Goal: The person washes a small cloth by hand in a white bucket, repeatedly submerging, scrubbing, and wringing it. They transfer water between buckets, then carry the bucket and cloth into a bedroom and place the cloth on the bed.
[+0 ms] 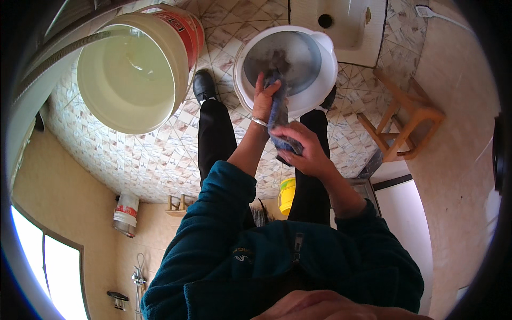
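Observation:
A wet, blue-grey piece of cloth (278, 106) stretches between my hands at the near side of a white basin (329, 66). My left hand (262, 101), with a bracelet at its wrist, grips the cloth's far part over the basin rim. Closer to my body, my right hand (303, 148) is closed round the bunched near end. Cloudy grey water (306, 61) fills the basin's bottom, with a dark patch just beyond the cloth's far end. I cannot make out whether that patch is dirt or more fabric.
A large cream bucket (125, 114) of water stands left, a red bucket (184, 32) behind it. A hose (64, 50) runs over its rim. Right lies a wooden stool (426, 120). A white squat toilet (362, 45) is beyond the basin. A yellow bucket (287, 196) is near my legs.

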`<act>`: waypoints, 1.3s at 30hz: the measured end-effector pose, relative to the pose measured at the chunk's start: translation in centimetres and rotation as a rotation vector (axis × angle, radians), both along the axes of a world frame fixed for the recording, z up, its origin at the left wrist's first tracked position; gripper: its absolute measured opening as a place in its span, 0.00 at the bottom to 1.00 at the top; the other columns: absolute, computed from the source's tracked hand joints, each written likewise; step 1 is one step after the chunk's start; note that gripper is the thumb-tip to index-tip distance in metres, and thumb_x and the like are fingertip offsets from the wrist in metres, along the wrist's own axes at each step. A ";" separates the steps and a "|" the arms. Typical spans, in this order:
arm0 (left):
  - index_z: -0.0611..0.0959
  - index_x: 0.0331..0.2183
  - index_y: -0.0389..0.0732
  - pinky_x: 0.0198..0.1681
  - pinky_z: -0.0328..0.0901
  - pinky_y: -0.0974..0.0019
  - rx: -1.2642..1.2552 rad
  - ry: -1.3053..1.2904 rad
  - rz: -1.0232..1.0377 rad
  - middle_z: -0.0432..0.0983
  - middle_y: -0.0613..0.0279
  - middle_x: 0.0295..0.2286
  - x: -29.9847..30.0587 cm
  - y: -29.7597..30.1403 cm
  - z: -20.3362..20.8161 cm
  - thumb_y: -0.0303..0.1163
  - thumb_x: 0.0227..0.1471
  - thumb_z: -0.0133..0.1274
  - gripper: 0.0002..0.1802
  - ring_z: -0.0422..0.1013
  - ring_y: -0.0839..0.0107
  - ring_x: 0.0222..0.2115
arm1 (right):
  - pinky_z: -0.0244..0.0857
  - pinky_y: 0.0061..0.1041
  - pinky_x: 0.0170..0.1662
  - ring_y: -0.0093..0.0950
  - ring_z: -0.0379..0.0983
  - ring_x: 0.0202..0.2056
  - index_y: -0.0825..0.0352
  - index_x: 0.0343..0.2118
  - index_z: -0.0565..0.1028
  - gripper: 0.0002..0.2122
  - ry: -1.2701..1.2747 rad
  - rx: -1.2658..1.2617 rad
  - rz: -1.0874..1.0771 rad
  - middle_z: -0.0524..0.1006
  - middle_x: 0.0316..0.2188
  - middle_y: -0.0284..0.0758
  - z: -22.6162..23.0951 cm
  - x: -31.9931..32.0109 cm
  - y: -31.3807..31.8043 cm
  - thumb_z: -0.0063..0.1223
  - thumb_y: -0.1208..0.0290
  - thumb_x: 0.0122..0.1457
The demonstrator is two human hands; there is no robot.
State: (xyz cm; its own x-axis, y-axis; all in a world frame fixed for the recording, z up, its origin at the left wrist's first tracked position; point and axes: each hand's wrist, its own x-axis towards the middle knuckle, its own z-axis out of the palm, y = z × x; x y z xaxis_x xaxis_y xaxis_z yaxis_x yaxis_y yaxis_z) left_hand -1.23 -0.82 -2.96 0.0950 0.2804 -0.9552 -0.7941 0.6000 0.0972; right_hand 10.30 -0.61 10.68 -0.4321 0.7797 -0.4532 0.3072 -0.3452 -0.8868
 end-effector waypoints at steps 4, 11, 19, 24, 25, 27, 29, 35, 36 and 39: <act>0.73 0.44 0.42 0.32 0.68 0.66 -0.022 -0.294 0.158 0.74 0.59 0.30 0.3 -0.3 -0.8 0.37 0.53 0.50 0.17 0.71 0.67 0.28 | 0.66 0.35 0.34 0.41 0.72 0.31 0.66 0.35 0.74 0.13 -0.262 0.195 -0.169 0.74 0.28 0.40 -4.6 -2.3 0.1 0.59 0.68 0.46; 0.76 0.37 0.37 0.37 0.67 0.66 0.002 -0.036 0.029 0.74 0.57 0.32 1.3 -0.4 0.2 0.30 0.56 0.37 0.13 0.71 0.67 0.33 | 0.65 0.39 0.29 0.44 0.73 0.25 0.64 0.24 0.74 0.15 -0.766 0.235 0.045 0.75 0.20 0.42 -12.8 -1.0 3.3 0.52 0.56 0.52; 0.55 0.58 0.53 0.53 0.51 0.37 0.071 -0.067 0.050 0.45 0.54 0.58 -2.7 -0.9 -1.6 0.50 0.55 0.45 0.33 0.51 0.45 0.55 | 0.65 0.42 0.35 0.44 0.73 0.33 0.66 0.34 0.73 0.13 -0.870 0.183 0.052 0.75 0.26 0.48 -21.8 3.1 6.6 0.50 0.60 0.54; 0.49 0.60 0.60 0.55 0.41 0.34 0.071 0.035 -0.037 0.38 0.60 0.61 -3.2 -2.5 -1.3 0.51 0.54 0.46 0.37 0.40 0.44 0.59 | 0.66 0.38 0.41 0.41 0.73 0.39 0.63 0.42 0.73 0.17 -0.929 0.057 0.362 0.75 0.31 0.52 -26.7 1.5 5.3 0.51 0.73 0.46; 0.50 0.60 0.60 0.55 0.41 0.34 0.081 0.038 -0.040 0.37 0.61 0.61 -3.0 -2.5 -1.3 0.51 0.54 0.46 0.37 0.39 0.44 0.60 | 0.66 0.36 0.42 0.40 0.73 0.38 0.64 0.43 0.73 0.18 -0.719 0.019 0.301 0.76 0.32 0.50 -26.4 1.1 5.0 0.51 0.74 0.44; 0.54 0.59 0.59 0.54 0.44 0.34 0.038 0.083 -0.029 0.46 0.60 0.59 -2.6 -2.0 -1.4 0.50 0.54 0.46 0.35 0.45 0.50 0.58 | 0.66 0.32 0.42 0.39 0.74 0.37 0.65 0.43 0.73 0.20 -0.416 -0.241 0.245 0.76 0.33 0.48 -24.5 0.4 5.4 0.51 0.75 0.42; 0.56 0.58 0.58 0.54 0.47 0.35 -0.006 0.115 -0.021 0.52 0.60 0.57 -2.2 -1.3 -1.4 0.50 0.54 0.47 0.33 0.49 0.54 0.57 | 0.65 0.27 0.41 0.34 0.74 0.34 0.68 0.41 0.72 0.20 -0.124 -0.295 -0.012 0.77 0.30 0.43 -19.1 0.4 4.0 0.50 0.74 0.40; 0.61 0.54 0.53 0.26 0.68 0.62 0.156 -0.128 0.056 0.70 0.61 0.38 -2.3 -0.1 -1.3 0.44 0.51 0.51 0.30 0.70 0.67 0.32 | 0.63 0.26 0.43 0.31 0.70 0.38 0.68 0.41 0.71 0.21 0.165 -0.114 0.061 0.72 0.37 0.38 -3.4 0.1 0.1 0.59 0.74 0.40; 0.63 0.52 0.53 0.23 0.67 0.63 0.137 -0.200 0.044 0.71 0.61 0.37 -2.2 -0.4 -1.3 0.43 0.51 0.52 0.28 0.70 0.68 0.30 | 0.64 0.27 0.41 0.34 0.70 0.37 0.68 0.39 0.71 0.19 0.045 -0.012 0.034 0.72 0.35 0.39 -2.9 -0.6 -0.1 0.60 0.72 0.41; 0.68 0.45 0.48 0.26 0.67 0.66 0.104 -0.289 0.118 0.71 0.62 0.33 -1.0 -1.1 -2.4 0.40 0.51 0.51 0.20 0.69 0.69 0.27 | 0.64 0.32 0.38 0.41 0.69 0.34 0.67 0.32 0.72 0.14 -0.257 0.255 -0.015 0.71 0.31 0.42 -3.5 -2.5 -0.2 0.61 0.68 0.44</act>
